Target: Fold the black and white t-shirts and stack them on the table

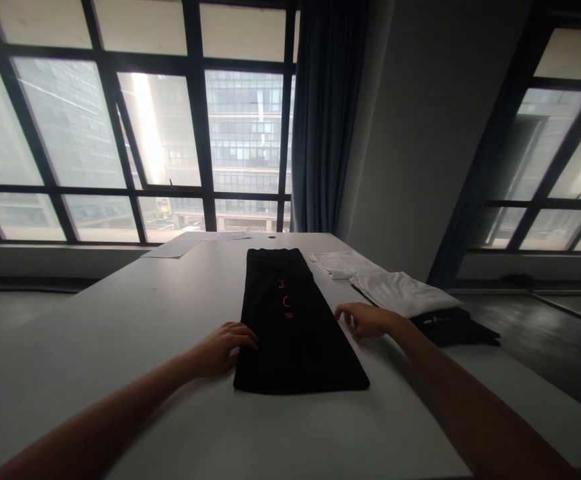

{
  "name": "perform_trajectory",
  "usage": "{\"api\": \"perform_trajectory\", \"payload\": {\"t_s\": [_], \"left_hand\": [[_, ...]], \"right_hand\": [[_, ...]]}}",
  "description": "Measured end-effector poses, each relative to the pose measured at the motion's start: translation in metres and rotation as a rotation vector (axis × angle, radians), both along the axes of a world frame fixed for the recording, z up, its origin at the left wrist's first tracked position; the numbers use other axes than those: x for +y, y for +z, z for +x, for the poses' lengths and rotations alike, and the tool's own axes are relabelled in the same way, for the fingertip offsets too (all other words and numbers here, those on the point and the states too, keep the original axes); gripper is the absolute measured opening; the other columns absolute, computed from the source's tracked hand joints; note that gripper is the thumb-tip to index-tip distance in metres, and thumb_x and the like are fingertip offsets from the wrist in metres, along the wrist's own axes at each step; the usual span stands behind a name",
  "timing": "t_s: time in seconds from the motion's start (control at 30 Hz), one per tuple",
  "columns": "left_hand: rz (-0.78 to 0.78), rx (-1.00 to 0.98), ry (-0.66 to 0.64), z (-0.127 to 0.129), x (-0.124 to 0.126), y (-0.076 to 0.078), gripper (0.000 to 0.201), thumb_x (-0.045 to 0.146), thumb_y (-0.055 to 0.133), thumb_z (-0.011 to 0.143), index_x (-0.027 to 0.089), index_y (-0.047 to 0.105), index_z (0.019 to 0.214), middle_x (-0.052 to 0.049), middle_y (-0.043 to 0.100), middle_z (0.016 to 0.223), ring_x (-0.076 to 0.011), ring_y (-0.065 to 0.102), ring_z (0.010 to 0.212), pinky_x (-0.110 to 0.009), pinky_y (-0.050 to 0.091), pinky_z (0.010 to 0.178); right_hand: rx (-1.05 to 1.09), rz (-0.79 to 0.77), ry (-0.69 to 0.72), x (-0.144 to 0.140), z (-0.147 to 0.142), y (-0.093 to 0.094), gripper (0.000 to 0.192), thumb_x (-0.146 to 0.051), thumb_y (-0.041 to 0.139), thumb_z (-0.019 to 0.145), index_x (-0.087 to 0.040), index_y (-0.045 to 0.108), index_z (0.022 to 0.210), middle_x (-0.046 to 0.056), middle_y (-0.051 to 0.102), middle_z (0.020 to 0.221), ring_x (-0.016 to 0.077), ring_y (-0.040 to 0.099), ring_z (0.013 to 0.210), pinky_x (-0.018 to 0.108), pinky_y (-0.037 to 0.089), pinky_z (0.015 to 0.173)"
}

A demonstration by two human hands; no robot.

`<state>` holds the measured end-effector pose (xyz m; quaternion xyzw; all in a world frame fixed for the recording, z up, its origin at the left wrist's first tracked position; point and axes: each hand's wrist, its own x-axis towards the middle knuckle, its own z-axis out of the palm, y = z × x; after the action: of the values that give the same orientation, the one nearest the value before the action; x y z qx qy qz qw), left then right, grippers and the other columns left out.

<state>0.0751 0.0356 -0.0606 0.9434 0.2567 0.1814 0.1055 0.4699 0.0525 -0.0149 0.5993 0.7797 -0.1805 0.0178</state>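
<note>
2 hands at a folded black garment [293, 327] on the white table [145, 320].
Its long axis runs away from the person toward the windows. Left hand [223, 350] and right hand [365, 319] rest open-fingered against its side edges, gripping nothing.

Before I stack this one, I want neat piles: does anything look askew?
The black folded garment lies flat between both hands. At the table's right edge, a black garment under the white one juts past the edge.
</note>
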Motion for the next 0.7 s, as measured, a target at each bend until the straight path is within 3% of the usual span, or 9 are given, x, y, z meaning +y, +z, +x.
{"api": "perform_trajectory", "payload": {"t_s": [0.17,0.27,0.37,0.5,0.6,0.7], "left_hand": [[0.060,-0.027,0.017,0.004,-0.004,-0.002,0.046,0.006,0.048,0.083,0.027,0.069,0.118,-0.005,0.071,0.118,-0.0236,0.059,0.118,-0.042,0.047,0.103],[0.081,-0.016,0.007,-0.004,-0.002,-0.004,0.042,0.014,0.053,0.087,0.027,0.066,0.124,-0.006,0.069,0.125,-0.0245,0.057,0.123,-0.045,0.046,0.105],[0.078,-0.007,-0.026,-0.009,0.002,-0.006,0.035,0.016,0.052,0.089,0.028,0.069,0.118,-0.005,0.071,0.122,-0.0244,0.057,0.124,-0.047,0.042,0.110],[0.064,-0.054,-0.091,-0.010,0.003,-0.004,0.038,0.014,0.047,0.090,0.026,0.070,0.118,-0.005,0.073,0.119,-0.0233,0.057,0.126,-0.045,0.042,0.111],[0.021,-0.104,-0.148,-0.010,-0.001,0.002,0.039,0.015,0.048,0.088,0.025,0.070,0.119,-0.006,0.073,0.118,-0.0224,0.061,0.121,-0.039,0.049,0.104],[-0.110,-0.117,-0.167,-0.010,-0.004,0.008,0.036,0.018,0.052,0.087,0.026,0.073,0.115,-0.005,0.075,0.113,-0.0215,0.068,0.108,-0.035,0.054,0.096]], "right_hand": [[0.066,-0.044,0.081,-0.014,-0.012,0.002,0.064,-0.019,0.078,0.058,-0.024,0.065,0.121,0.004,0.060,0.110,0.0176,0.060,0.084,0.025,0.048,0.070],[0.070,-0.006,0.148,-0.020,-0.020,0.004,0.049,-0.013,0.074,0.060,-0.026,0.074,0.108,0.004,0.059,0.106,0.0175,0.059,0.085,0.026,0.048,0.074],[0.112,0.008,0.180,-0.022,-0.021,0.008,0.029,-0.014,0.070,0.064,-0.024,0.080,0.090,0.005,0.060,0.106,0.0180,0.059,0.087,0.028,0.049,0.079],[0.209,0.054,0.203,-0.027,-0.014,0.021,0.017,-0.024,0.070,0.070,-0.024,0.081,0.084,0.006,0.062,0.112,0.0212,0.060,0.097,0.032,0.049,0.089],[0.281,0.114,0.233,-0.035,-0.011,0.033,0.016,-0.028,0.071,0.073,-0.026,0.081,0.085,0.004,0.059,0.131,0.0258,0.055,0.117,0.036,0.044,0.102],[0.302,0.005,0.254,-0.042,-0.012,0.039,0.019,-0.031,0.072,0.073,-0.026,0.081,0.089,0.004,0.067,0.123,0.0273,0.057,0.118,0.038,0.043,0.104]]}}
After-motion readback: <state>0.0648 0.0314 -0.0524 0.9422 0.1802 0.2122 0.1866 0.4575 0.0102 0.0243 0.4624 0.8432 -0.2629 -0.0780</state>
